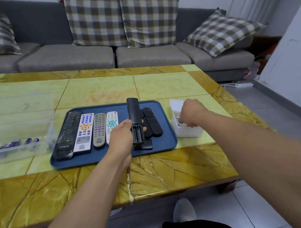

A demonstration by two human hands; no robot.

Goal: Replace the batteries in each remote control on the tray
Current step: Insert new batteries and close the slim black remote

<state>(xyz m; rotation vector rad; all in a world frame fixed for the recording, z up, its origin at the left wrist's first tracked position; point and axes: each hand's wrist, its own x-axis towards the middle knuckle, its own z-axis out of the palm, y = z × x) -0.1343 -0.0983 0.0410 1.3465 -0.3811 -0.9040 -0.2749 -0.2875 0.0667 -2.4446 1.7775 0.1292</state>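
Slim black plastic remote held back-up over the dark blue tray, battery bay open and empty, left hand wrapped round its lower end. Loose black cover just below those fingers. Right hand curled into the white plastic box; contents of that grip impossible to tell. Best to keep the bay facing up, steady. Four more remotes left of the fingers; clear tub of batteries further left, well apart.

Grey sofa with checked cushions behind marble-patterned table
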